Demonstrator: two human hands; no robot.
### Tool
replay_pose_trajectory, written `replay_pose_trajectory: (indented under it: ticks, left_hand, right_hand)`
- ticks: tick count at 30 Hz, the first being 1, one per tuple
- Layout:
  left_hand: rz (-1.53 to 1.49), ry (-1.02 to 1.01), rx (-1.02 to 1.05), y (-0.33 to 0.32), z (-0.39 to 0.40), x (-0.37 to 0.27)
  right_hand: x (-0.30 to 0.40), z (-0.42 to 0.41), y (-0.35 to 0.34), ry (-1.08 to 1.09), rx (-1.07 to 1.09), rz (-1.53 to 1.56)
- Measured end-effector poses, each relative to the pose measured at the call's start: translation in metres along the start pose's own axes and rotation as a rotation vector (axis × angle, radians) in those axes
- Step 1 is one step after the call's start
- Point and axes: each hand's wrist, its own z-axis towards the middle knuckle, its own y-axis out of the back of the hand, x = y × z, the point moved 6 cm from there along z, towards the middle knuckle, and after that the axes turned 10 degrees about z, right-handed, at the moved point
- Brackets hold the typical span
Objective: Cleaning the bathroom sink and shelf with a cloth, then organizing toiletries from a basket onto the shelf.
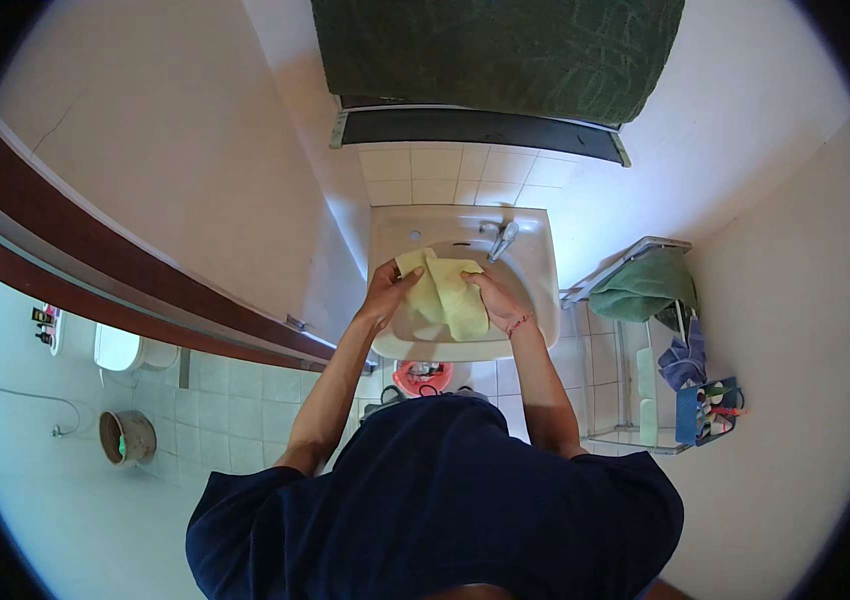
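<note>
A pale yellow cloth [458,304] hangs in folds between my two hands, over the basin of a cream washbasin [462,350]. My left hand [389,291] pinches its upper left corner between thumb and fingers. At the cloth's upper right edge, my right hand [496,298] grips it with the thumb on top; a red bracelet [518,324] circles that wrist. Behind the cloth, at the back right of the washbasin, stands a chrome faucet [503,240]. Whether water runs from it I cannot tell.
A dark green towel [500,52] hangs above the washbasin. Below its front edge sits a red bin [422,379] with contents. To the right, a metal rack [620,375] carries a green cloth [646,289] and a blue basket [706,412] of bottles. A brown-framed doorway [169,289] lies left.
</note>
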Motion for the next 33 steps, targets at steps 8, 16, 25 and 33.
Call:
replay_pose_trajectory:
  ticks: [8,16,25,33]
  left_hand:
    - [0.303,-0.213,-0.336,0.020,0.014,-0.002]
    - [0.590,-0.283,-0.437,-0.004,0.009,-0.037]
    - [0.943,-0.280,-0.295,-0.047,0.006,-0.029]
    - [0.942,-0.295,0.255,-0.055,0.015,-0.052]
  right_hand:
    - [-0.028,0.011,0.026,0.228,-0.293,-0.179]
    - [-0.029,0.011,0.007,0.406,-0.514,-0.189]
    - [-0.036,0.029,-0.038,0.295,-0.240,0.367]
    - [-0.093,0.072,0.030,-0.063,0.260,0.750]
